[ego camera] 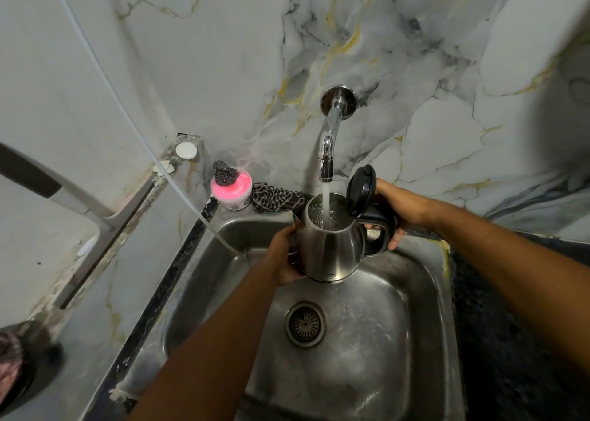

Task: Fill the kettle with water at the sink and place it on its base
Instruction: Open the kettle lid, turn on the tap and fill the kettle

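Observation:
A steel kettle [335, 248] with a black handle hangs upright over the steel sink [424, 309], its black lid [360, 189] flipped open. Water runs from the chrome wall tap [329, 139] straight into the kettle's mouth. My right hand [394, 206] grips the black handle on the kettle's right side. My left hand [282, 254] is wrapped around the kettle's body on the left, below the spout. The kettle's base is not in view.
A pink tub [231, 192] with a steel scrubber on top and a checked cloth [276, 197] sit on the ledge behind the sink. A thin white hose [178, 184] drops into the sink's back left corner. A drain [306, 324] lies below. Dark counter [510, 340] runs along the right.

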A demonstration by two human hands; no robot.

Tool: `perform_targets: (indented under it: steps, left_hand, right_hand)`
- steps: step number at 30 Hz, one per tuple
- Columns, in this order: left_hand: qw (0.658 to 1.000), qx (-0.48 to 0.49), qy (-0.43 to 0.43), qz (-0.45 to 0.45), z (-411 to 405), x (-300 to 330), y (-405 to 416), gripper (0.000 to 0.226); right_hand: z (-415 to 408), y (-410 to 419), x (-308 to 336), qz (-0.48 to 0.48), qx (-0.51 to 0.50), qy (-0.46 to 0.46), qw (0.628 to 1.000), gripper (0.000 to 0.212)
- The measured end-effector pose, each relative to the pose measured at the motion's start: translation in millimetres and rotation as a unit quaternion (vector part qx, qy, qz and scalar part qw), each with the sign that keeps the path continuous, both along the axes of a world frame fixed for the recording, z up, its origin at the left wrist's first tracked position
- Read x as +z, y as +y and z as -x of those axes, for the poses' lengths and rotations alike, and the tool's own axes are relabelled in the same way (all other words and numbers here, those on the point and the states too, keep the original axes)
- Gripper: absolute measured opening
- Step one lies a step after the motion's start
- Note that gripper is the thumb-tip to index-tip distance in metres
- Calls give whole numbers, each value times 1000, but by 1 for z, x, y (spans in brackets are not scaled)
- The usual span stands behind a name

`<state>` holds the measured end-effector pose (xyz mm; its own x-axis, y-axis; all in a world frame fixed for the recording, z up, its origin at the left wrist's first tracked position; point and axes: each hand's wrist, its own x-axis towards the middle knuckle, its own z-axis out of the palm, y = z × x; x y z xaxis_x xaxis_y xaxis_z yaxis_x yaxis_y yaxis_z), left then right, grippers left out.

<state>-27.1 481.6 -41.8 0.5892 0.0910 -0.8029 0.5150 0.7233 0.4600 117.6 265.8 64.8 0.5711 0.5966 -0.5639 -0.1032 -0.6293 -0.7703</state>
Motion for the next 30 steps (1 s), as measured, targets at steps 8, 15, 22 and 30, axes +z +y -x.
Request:
perform_targets:
  steps: [8, 15, 22, 30]
  left_hand:
    - [1000, -5, -9, -10, -6, -3, 1, 49]
    - [999, -35, -42, -5, -19, -5, 2, 43]
    - [1000, -12, -28, 7, -27, -2, 1, 45]
    - [999, -22, -36, -7, -30, -6, 1, 46]
  right_hand:
    - [-7, -2, -4, 3, -14, -2, 1000, 71]
    - [-22, 1, -9, 3, -25, 2, 1000, 87]
    - [-28, 5, -8, 4, -30, -9, 1000, 87]
    - [-24, 5, 6, 15, -26, -14, 999, 78]
